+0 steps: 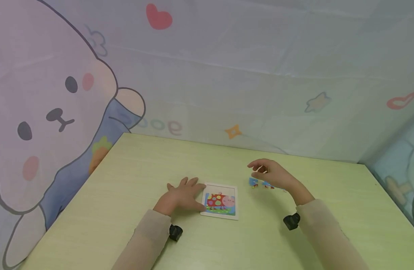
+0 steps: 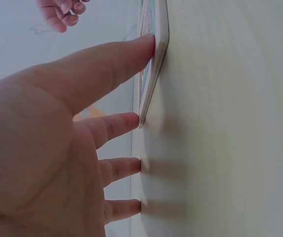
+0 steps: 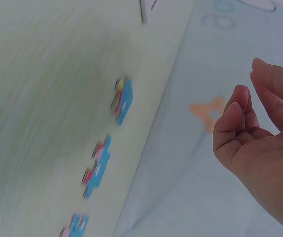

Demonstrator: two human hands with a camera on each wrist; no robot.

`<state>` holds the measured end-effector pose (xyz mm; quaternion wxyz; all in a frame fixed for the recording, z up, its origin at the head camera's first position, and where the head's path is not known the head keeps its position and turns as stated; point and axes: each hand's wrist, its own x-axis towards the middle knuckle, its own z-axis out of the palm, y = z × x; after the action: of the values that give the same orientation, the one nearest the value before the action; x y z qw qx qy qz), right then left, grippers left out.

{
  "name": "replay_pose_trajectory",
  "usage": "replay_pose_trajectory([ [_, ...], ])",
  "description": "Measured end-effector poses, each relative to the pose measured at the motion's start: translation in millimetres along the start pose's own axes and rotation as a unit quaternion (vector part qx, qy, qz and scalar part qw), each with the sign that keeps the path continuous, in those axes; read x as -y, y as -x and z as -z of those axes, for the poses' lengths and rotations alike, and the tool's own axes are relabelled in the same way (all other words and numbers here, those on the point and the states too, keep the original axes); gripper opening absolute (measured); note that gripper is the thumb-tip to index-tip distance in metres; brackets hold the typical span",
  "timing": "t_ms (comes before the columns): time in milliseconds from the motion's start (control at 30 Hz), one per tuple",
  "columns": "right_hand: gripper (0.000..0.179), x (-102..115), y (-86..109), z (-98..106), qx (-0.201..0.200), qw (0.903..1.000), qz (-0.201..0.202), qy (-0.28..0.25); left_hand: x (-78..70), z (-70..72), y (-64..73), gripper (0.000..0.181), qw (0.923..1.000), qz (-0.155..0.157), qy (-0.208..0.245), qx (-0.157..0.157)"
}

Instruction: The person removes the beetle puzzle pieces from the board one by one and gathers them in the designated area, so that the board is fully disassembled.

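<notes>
Right hand (image 1: 273, 174) hovered empty, loosely curled, near puzzle pieces (image 3: 100, 169) (left hand (image 1: 183, 197), spread, touched the board (image 1: 220, 216)), apparently reaching, a pinch needed next.

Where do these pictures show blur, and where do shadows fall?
Right wrist view: the puzzle pieces look blurred; left wrist view: the left fingers cast soft shadows on the table; head view: a faint shadow lies beside the right sleeve.

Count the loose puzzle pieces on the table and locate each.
3, in a row right of the puzzle frame: nearest piece, middle piece and farthest piece, cut off by the right wrist view's bottom edge. Others may be hidden.
</notes>
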<state>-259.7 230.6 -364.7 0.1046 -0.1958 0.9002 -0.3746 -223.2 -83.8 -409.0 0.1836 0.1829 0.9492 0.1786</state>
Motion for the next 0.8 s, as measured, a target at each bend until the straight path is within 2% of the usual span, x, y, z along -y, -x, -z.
replay_pose_trajectory([
  [167, 0.030, 17, -6.2, -17, 0.017, 0.9995, 0.024, -0.011, 1.3, -2.2, -1.6, 0.072, 1.0000, 0.001, -0.003, 0.000],
  [467, 0.030, 32, -17.3, -49, 0.052, 0.9950, 0.085, 0.004, 1.3, -1.3, -3.9, 0.073, 0.9999, 0.005, -0.011, 0.001],
  [633, 0.032, 39, -22.2, -65, 0.074, 0.9929, 0.094, 0.003, 1.0, -1.1, -3.7, 0.073, 0.9999, 0.007, -0.011, 0.003],
  [800, 0.030, 41, -28.6, -79, 0.085, 0.9932, 0.079, -0.003, 1.3, -1.4, -3.6, 0.073, 0.9999, 0.003, -0.011, 0.002],
])
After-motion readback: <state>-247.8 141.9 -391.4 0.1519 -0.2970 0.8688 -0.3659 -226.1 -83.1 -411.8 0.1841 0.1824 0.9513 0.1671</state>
